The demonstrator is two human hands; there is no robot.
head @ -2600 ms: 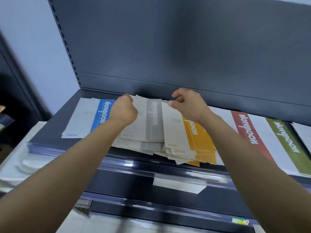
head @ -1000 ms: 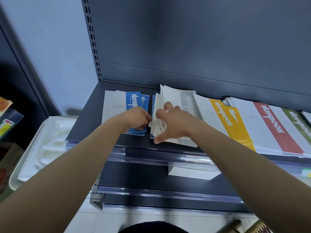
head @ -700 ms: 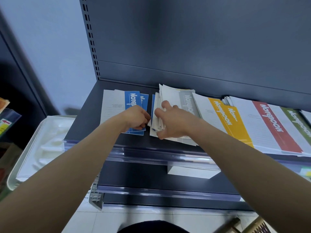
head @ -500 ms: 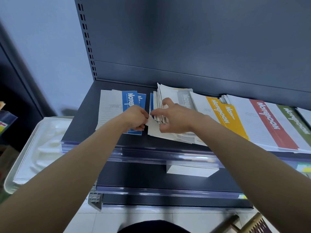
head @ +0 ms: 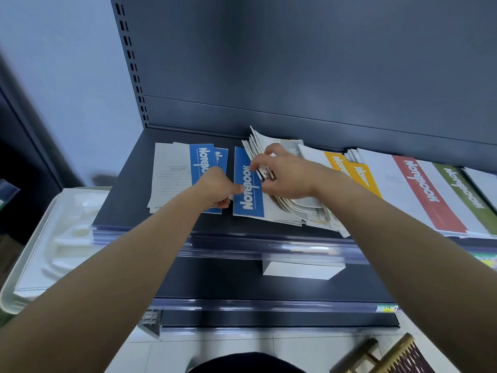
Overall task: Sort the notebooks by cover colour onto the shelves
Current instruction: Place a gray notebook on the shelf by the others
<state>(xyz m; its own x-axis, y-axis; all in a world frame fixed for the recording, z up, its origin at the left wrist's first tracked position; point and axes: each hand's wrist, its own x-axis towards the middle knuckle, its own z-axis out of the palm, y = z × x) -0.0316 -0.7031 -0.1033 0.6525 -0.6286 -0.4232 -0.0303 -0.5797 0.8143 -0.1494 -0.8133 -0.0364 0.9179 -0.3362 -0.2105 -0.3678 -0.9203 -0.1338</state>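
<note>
Paper, matte and thin: blue notebook (head: pixel 247 189) flat at the middle of the dark metal shelf (head: pixel 126 200), just right of a small blue pile (head: pixel 200 160) with white ruled covers. Pinched at its left edge by the left hand (head: pixel 216 188): thumb laid on the blue band, the other fingers (head: pixel 222 204) curled tight beneath.

Lifted off its right half by the right hand (head: pixel 287 176), a stack of notebooks (head: pixel 293 208), bent into a curve, left edges raised and fanned like cards. Right-hand fingers narrowly spread, tips slipped among those raised edges, thumb low against the blue notebook, gripping the stack.

Farther right, overlapping in a row along the shelf: yellow notebooks (head: pixel 360 176), a red notebook (head: pixel 425 192), a green notebook (head: pixel 462 189). Same make throughout: white rectangle, one coloured band, white lettering along it.

Glossy clear plastic strip (head: pixel 269 246) along the near edge of the shelf, a white paper tag (head: pixel 298 269) hanging under it. Smooth grey back panel (head: pixel 295 63) on the far side, slotted upright at its left. Lower left, a white moulded tray (head: pixel 53 238) with rounded hollows.
</note>
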